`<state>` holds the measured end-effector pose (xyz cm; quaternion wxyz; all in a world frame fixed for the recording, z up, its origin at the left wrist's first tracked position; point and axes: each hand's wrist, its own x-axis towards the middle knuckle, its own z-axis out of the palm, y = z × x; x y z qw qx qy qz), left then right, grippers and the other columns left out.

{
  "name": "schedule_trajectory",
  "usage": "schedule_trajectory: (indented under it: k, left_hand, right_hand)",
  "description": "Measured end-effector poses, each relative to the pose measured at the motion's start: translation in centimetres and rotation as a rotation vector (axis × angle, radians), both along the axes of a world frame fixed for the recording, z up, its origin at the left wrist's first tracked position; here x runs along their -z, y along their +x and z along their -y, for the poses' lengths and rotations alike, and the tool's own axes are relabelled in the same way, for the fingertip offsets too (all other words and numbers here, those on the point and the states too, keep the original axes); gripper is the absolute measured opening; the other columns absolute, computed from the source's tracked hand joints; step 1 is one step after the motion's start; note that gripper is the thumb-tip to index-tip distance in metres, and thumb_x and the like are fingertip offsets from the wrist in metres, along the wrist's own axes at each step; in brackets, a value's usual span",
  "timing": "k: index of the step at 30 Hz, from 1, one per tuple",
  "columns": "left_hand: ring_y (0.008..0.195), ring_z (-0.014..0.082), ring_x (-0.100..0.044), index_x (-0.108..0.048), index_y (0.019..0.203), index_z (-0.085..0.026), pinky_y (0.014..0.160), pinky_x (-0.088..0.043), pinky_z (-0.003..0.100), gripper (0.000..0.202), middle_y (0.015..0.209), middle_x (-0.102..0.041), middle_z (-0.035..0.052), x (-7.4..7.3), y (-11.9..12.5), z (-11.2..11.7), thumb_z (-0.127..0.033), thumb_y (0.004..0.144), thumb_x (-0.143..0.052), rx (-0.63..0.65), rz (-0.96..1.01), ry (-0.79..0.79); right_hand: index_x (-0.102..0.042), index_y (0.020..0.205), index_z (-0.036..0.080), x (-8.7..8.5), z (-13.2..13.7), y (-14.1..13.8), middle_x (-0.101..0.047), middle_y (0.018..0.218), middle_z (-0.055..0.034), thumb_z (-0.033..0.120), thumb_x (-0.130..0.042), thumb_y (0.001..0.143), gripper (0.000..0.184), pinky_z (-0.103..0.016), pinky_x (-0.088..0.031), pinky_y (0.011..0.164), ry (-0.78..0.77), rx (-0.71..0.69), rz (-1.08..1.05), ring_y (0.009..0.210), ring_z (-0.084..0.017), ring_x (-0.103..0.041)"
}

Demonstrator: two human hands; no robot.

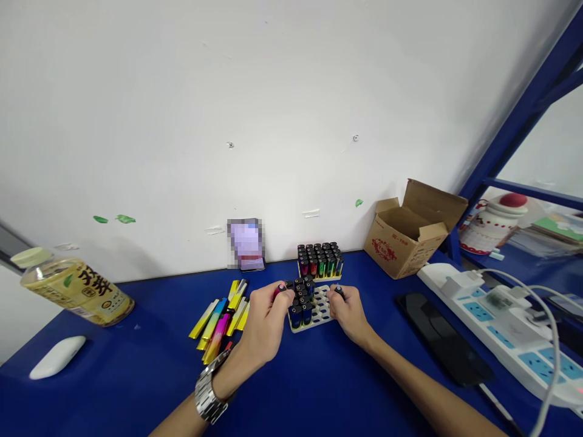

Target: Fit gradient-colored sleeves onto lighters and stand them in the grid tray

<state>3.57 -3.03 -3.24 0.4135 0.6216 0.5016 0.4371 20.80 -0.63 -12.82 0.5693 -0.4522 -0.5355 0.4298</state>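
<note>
My left hand (266,321), with a watch on its wrist, is closed around a lighter (279,289) whose reddish end shows above the fingers. It is at the left edge of a white perforated tray (320,315). Several dark blue lighters (301,306) stand upright in the tray's left part, while open holes show on its right. Beside that right edge, my right hand (350,312) pinches a dark-topped lighter (338,292), most of it hidden by the fingers. Behind stands a second rack of colourful lighters (320,261). Loose shiny lighters (220,331) lie left of my left hand.
A phone (251,246) leans against the wall. An open cardboard box (401,240), a black phone (441,337) and a power strip (496,340) with cables occupy the right. At left are a drink bottle (77,288) and a white case (57,358).
</note>
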Motion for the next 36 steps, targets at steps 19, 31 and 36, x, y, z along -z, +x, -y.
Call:
schedule_trajectory:
  k: [19, 31, 36]
  left_hand:
    - [0.05, 0.0087, -0.024, -0.027, 0.057, -0.021, 0.047, -0.02, 0.025, 0.036, 0.052, -0.025, -0.0069, 0.5, 0.2, -0.5, -0.04, 0.083, -0.042, -0.056, -0.183, 0.045]
    - [0.046, 0.0104, -0.036, -0.036, 0.075, -0.023, 0.048, -0.025, 0.023, 0.03, 0.054, -0.036, -0.0094, 0.7, 0.3, -0.7, -0.049, 0.086, -0.046, -0.102, -0.229, 0.092]
    - [0.044, 0.0096, -0.034, -0.034, 0.072, -0.023, 0.048, -0.025, 0.023, 0.03, 0.052, -0.033, -0.0099, 0.8, 0.2, -1.0, -0.047, 0.086, -0.046, -0.103, -0.199, 0.078]
  right_hand:
    - [-0.034, 0.054, 0.022, -1.5, 0.4, -0.3, -0.032, 0.047, 0.0073, 0.042, -0.061, 0.075, 0.04, -0.022, -0.025, 0.04, -0.006, 0.029, 0.115, 0.043, -0.007, -0.029]
    - [-0.052, 0.096, 0.019, -2.0, 0.7, 0.5, -0.054, 0.086, -0.0055, 0.032, -0.041, 0.094, 0.017, -0.033, -0.048, 0.073, 0.356, 0.094, 0.531, 0.08, -0.02, -0.056]
    - [-0.055, 0.116, 0.019, -1.9, 0.5, 0.6, -0.055, 0.089, -0.0078, 0.026, -0.034, 0.096, 0.03, -0.031, -0.05, 0.068, 0.446, 0.072, 0.575, 0.074, -0.019, -0.056]
